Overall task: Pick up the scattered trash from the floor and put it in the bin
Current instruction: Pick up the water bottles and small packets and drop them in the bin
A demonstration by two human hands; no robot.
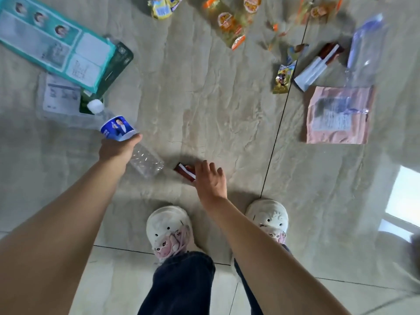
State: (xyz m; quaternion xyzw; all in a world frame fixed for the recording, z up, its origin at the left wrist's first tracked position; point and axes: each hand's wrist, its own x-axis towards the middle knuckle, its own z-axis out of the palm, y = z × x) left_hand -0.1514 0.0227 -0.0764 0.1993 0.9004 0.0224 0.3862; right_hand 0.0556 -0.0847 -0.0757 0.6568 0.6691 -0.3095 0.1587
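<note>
The left hand (117, 148) wraps its grip around a clear plastic bottle (122, 137), while the right hand's (210, 178) fingers, spread, touch a brown wrapper (184, 172) on the floor (216, 105) just left of them.

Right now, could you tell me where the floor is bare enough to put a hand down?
The middle is bare, between the teal packet on the left and the pink envelope on the right. It is crowded along the top with snack wrappers and at right round the clear bag.
</note>
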